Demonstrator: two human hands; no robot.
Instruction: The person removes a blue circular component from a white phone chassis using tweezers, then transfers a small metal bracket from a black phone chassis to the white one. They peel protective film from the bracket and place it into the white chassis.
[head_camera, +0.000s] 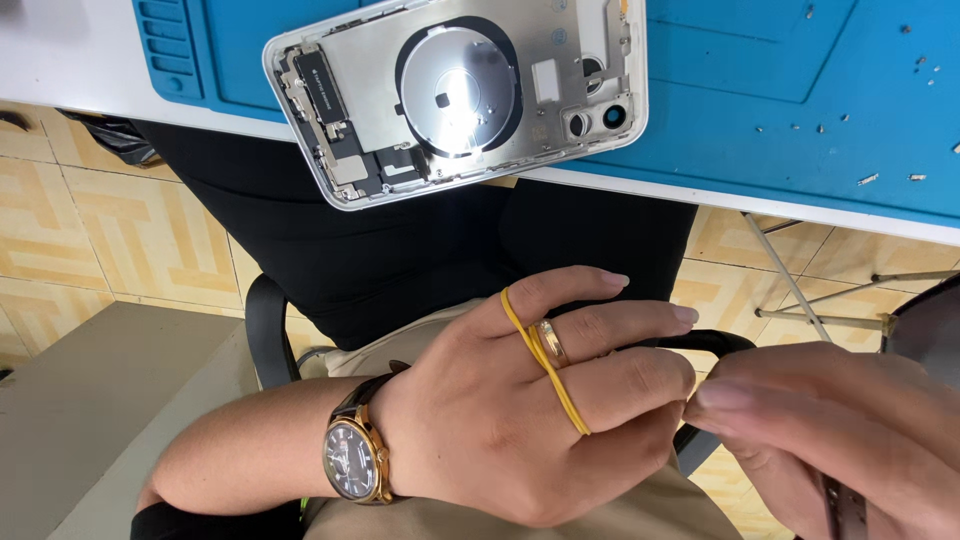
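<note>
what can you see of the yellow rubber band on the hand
The yellow rubber band is a thin, stretchy-looking loop on the left hand. It runs slantwise across the backs of the fingers, from the base of the index finger down to the ring finger's knuckle, pulled fairly taut. It crosses beside the gold ring on the middle finger. Whether it continues under the palm is hidden.

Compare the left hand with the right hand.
The left hand is sharp and seen whole from the back; the right hand is blurred and cut off by the frame edge. The left hand wears a yellow rubber band across its fingers, a ring and a gold wristwatch; the right hand shows no band or ring. Both sit low over the lap, fingertips meeting, below the opened phone housing.
</note>
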